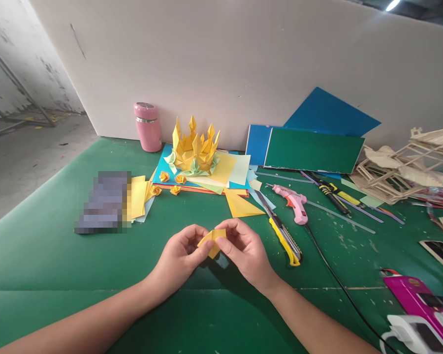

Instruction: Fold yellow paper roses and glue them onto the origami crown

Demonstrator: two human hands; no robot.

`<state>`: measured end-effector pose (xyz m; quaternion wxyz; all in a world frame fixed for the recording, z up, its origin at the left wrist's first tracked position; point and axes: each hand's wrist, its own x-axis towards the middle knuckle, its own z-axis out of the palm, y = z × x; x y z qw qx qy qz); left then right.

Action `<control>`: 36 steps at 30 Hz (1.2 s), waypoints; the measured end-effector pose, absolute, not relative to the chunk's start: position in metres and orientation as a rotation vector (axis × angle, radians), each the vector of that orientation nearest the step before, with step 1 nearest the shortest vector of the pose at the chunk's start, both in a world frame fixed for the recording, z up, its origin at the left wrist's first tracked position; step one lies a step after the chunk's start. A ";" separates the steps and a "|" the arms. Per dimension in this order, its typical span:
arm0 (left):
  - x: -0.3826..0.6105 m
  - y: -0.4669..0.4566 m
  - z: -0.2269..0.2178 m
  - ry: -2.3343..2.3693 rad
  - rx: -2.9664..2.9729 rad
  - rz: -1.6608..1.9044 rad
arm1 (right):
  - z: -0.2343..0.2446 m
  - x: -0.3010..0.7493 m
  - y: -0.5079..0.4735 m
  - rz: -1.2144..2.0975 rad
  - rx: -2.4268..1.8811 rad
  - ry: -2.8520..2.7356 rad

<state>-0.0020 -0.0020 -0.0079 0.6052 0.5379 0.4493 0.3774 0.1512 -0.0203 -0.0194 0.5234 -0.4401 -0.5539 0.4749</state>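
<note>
Between both hands is a small piece of folded yellow paper (214, 250), raised a little over the green table. My left hand (182, 250) pinches its left side, thumb in front and fingers behind. On the right side, my right hand (246, 250) grips it the same way. Behind the hands stands a yellow folded-paper crown (195, 150) with pale green paper pieces round its base. Several small yellow paper roses (175, 190) lie in front of the crown. A yellow paper triangle (241, 204) rests just beyond my right hand.
Right of my hands lie a yellow utility knife (285, 242) and a pink glue gun (294, 201) with a black cord. A pink flask (148, 128), yellow paper sheets (137, 196), a green board (313, 151), a wooden stick model (395, 167) and a magenta power strip (409, 295) surround the workspace.
</note>
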 end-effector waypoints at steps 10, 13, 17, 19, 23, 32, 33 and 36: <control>-0.001 0.000 -0.008 1.086 1.228 0.922 | -0.022 0.148 -0.019 1.031 -1.100 -1.234; -0.002 -0.001 -0.007 1.112 1.197 0.882 | -0.022 0.148 -0.020 0.862 -1.100 -1.322; -0.001 -0.001 -0.006 1.128 1.151 0.848 | -0.019 0.148 -0.022 0.547 -1.054 -1.503; -0.001 0.000 -0.006 1.123 1.134 0.854 | -0.018 0.148 -0.023 0.448 -1.038 -1.566; -0.002 0.000 -0.006 1.106 1.149 0.856 | -0.018 0.149 -0.022 0.370 -1.017 -1.650; -0.002 0.000 -0.006 1.105 1.117 0.858 | -0.019 0.156 -0.019 0.236 -0.944 -1.844; -0.002 0.000 -0.006 1.099 1.114 0.858 | -0.019 0.157 -0.018 0.204 -0.938 -1.864; -0.003 0.000 -0.004 1.076 1.105 0.858 | -0.018 0.160 -0.016 0.108 -0.919 -1.917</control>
